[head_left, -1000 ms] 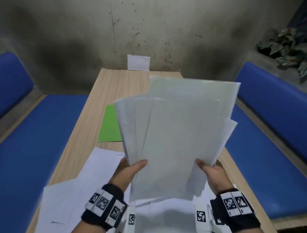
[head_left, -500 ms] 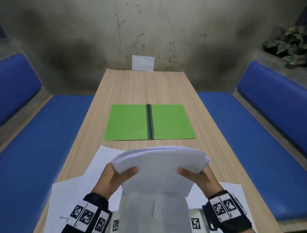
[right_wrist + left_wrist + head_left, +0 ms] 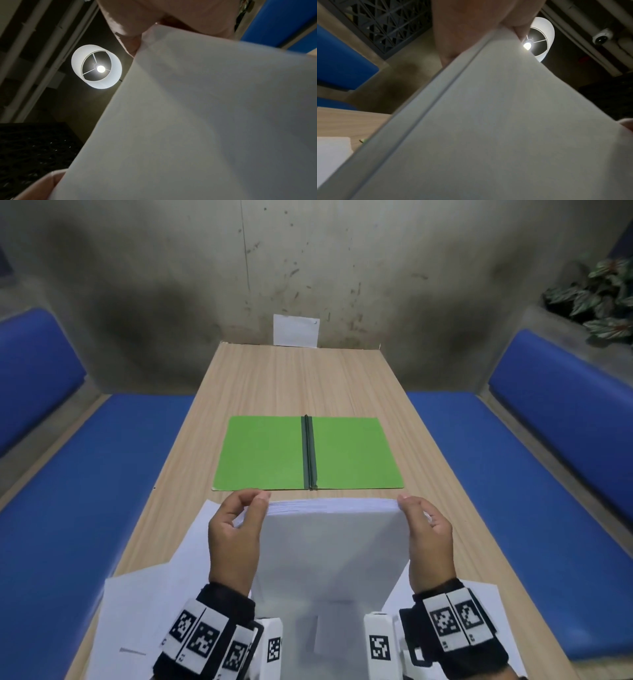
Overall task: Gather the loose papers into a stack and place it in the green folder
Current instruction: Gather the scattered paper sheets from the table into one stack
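Observation:
A stack of white papers (image 3: 329, 546) stands upright on its lower edge near the front of the wooden table (image 3: 294, 378). My left hand (image 3: 236, 529) grips its left side near the top, and my right hand (image 3: 424, 529) grips its right side. The green folder (image 3: 267, 453) lies open and flat just beyond the stack, its dark spine (image 3: 309, 453) in the middle. In both wrist views the paper stack (image 3: 496, 121) (image 3: 205, 115) fills most of the picture, with fingers at its top edge.
Loose white sheets (image 3: 147, 604) lie on the table under and beside my wrists, left and right (image 3: 479, 604). A white card (image 3: 296, 331) leans on the wall at the far end. Blue benches (image 3: 85, 491) flank the table. A plant (image 3: 596, 299) sits at the back right.
The fanned papers I held up have been lowered and squared into an upright stack on the table. Both hands slid up from its bottom to its upper sides. The folder is now fully visible.

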The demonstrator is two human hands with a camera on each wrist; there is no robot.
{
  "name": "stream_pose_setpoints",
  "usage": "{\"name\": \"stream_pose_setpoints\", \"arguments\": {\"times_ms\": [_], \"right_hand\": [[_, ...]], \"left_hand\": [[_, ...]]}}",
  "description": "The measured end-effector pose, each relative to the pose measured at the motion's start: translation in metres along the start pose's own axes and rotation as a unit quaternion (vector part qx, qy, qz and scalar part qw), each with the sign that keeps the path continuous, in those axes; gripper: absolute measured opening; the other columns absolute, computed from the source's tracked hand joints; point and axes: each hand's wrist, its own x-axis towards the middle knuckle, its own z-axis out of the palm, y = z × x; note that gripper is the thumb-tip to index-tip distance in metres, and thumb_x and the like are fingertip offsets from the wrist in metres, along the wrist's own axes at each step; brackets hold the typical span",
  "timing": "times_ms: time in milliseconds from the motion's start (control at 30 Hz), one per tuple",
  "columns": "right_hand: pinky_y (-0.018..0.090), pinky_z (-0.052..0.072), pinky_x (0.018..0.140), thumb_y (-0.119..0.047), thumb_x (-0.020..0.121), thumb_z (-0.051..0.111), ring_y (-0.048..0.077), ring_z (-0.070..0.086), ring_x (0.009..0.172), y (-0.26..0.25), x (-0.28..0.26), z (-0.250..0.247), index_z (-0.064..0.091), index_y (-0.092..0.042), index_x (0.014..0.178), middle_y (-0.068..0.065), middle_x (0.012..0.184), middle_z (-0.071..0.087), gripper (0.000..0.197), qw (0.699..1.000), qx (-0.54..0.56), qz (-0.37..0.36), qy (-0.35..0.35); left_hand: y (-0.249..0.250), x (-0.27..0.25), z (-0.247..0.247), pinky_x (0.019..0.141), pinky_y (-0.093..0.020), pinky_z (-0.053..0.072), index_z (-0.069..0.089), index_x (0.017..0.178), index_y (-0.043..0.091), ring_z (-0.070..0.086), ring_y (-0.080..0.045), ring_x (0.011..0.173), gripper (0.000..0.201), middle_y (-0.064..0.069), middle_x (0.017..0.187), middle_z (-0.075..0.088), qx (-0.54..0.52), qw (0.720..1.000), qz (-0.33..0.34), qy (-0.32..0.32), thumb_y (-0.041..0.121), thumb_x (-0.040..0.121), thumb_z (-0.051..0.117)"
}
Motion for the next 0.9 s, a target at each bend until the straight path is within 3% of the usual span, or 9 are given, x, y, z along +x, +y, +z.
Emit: {"name": "stream_pose_setpoints", "arguments": {"times_ms": [100, 167, 233, 400, 600, 667, 733, 800, 900], "right_hand": [[0.029, 0.044, 0.06, -0.047, 0.075, 0.066, 0.014, 0.056, 0.06, 0.005, 0.002, -0.006, 0.068, -0.021, 0.073, 0.0, 0.068, 0.063, 0.026, 0.999, 0.007, -0.021, -0.036], [0.028, 0.053, 0.066, -0.065, 0.056, 0.071, 0.015, 0.065, 0.074, 0.012, 0.0, -0.011, 0.066, -0.015, 0.093, 0.004, 0.084, 0.07, 0.063, 0.996, -0.02, -0.023, -0.079], [0.021, 0.055, 0.064, -0.053, 0.053, 0.08, 0.014, 0.071, 0.08, 0.022, -0.001, -0.018, 0.066, -0.012, 0.095, 0.0, 0.085, 0.075, 0.061, 0.995, -0.04, 0.014, -0.095], [0.02, 0.053, 0.062, -0.01, 0.069, 0.08, 0.016, 0.07, 0.081, 0.058, -0.004, -0.03, 0.069, -0.018, 0.084, -0.002, 0.078, 0.076, 0.021, 0.971, -0.148, 0.131, -0.138], [0.028, 0.05, 0.077, -0.033, 0.072, 0.076, 0.015, 0.067, 0.09, 0.077, -0.008, -0.026, 0.066, -0.025, 0.082, -0.004, 0.091, 0.071, 0.016, 0.951, -0.248, 0.146, -0.11], [0.032, 0.047, 0.091, -0.072, 0.048, 0.069, 0.016, 0.06, 0.111, 0.093, -0.016, -0.031, 0.065, -0.03, 0.1, -0.004, 0.115, 0.065, 0.067, 0.91, -0.37, 0.141, -0.12], [0.046, 0.03, 0.111, -0.092, 0.028, 0.045, 0.02, 0.026, 0.141, 0.111, -0.029, -0.04, 0.035, -0.025, 0.139, 0.0, 0.151, 0.03, 0.13, 0.792, -0.54, 0.207, -0.193], [0.056, 0.014, 0.113, -0.091, 0.033, 0.049, 0.024, -0.006, 0.146, 0.127, -0.039, -0.049, 0.003, -0.037, 0.147, -0.002, 0.158, -0.01, 0.134, 0.683, -0.635, 0.254, -0.256], [0.061, 0.009, 0.11, -0.077, 0.051, 0.061, 0.025, -0.017, 0.145, 0.14, -0.043, -0.059, -0.007, -0.042, 0.145, -0.003, 0.155, -0.025, 0.121, 0.644, -0.672, 0.243, -0.271]], "left_hand": [[-0.004, 0.005, -0.007, 0.076, -0.034, 0.042, 0.065, 0.082, 0.026, 0.053, -0.021, 0.083, 0.017, -0.003, 0.084, 0.061, -0.044, 0.999, 0.006, -0.026, 0.042, 0.077, 0.062], [-0.012, 0.006, -0.014, 0.074, -0.029, 0.047, 0.063, 0.099, 0.03, 0.058, -0.017, 0.082, 0.056, -0.004, 0.09, 0.061, -0.053, 0.994, 0.037, -0.093, 0.07, 0.06, 0.063], [-0.022, 0.004, -0.02, 0.072, -0.015, 0.05, 0.057, 0.11, 0.021, 0.063, -0.002, 0.083, 0.086, 0.007, 0.094, 0.066, -0.003, 0.985, 0.061, -0.163, 0.078, 0.046, 0.066], [-0.077, -0.008, -0.036, 0.083, -0.037, 0.053, 0.056, 0.088, 0.036, 0.063, -0.022, 0.099, 0.073, 0.008, 0.09, 0.068, 0.194, 0.948, -0.145, -0.205, 0.065, 0.025, 0.079], [-0.071, -0.004, -0.026, 0.052, -0.015, 0.046, 0.06, 0.068, 0.01, 0.058, -0.022, 0.07, 0.017, 0.007, 0.051, 0.064, 0.145, 0.969, -0.158, -0.124, 0.015, 0.082, 0.067], [-0.056, 0.002, -0.027, 0.05, -0.016, 0.047, 0.06, 0.068, 0.009, 0.057, -0.02, 0.064, 0.017, 0.006, 0.052, 0.065, 0.129, 0.976, -0.146, -0.096, 0.014, 0.084, 0.064], [-0.043, 0.011, -0.035, 0.06, -0.025, 0.05, 0.061, 0.073, 0.016, 0.059, -0.017, 0.069, 0.012, 0.006, 0.065, 0.068, 0.098, 0.981, -0.155, -0.058, 0.014, 0.084, 0.064], [-0.038, 0.022, -0.056, 0.077, -0.033, 0.047, 0.062, 0.081, 0.016, 0.061, -0.021, 0.079, 0.005, 0.003, 0.079, 0.065, 0.093, 0.983, -0.158, -0.012, 0.016, 0.083, 0.067], [-0.043, 0.032, -0.092, 0.089, -0.043, 0.049, 0.064, 0.096, 0.012, 0.065, -0.029, 0.092, 0.031, -0.006, 0.092, 0.07, 0.098, 0.974, -0.203, -0.009, 0.032, 0.074, 0.074]]}}
